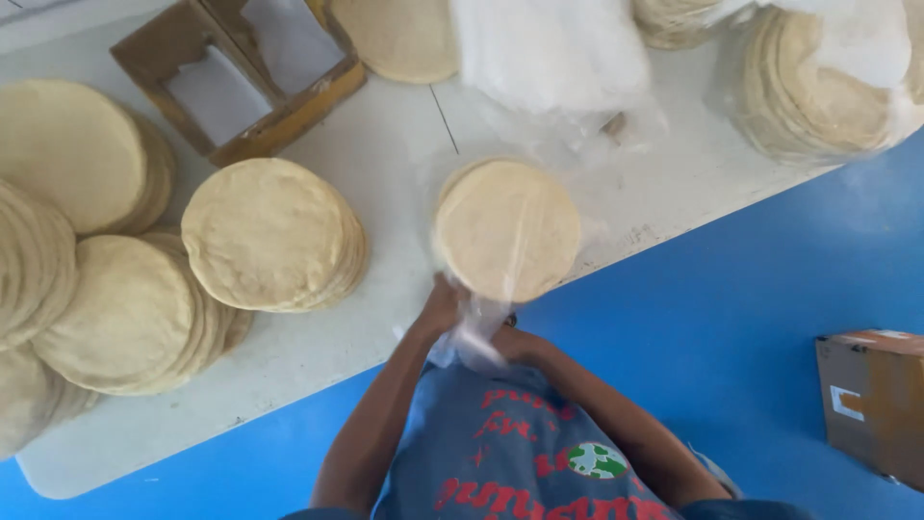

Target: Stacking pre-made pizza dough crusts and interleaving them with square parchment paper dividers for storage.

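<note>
White bench (385,154) w/ wooden frame (241,77) on top; blue floor (731,318); cardboard box (876,404) at right; even light.

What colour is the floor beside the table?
Bright blue floor, seen in the head view.

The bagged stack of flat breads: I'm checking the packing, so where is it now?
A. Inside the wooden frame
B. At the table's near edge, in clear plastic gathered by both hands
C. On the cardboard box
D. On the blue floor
B: the bagged stack lies at the edge of the white table, its clear plastic gathered by the left hand and right hand.
</note>
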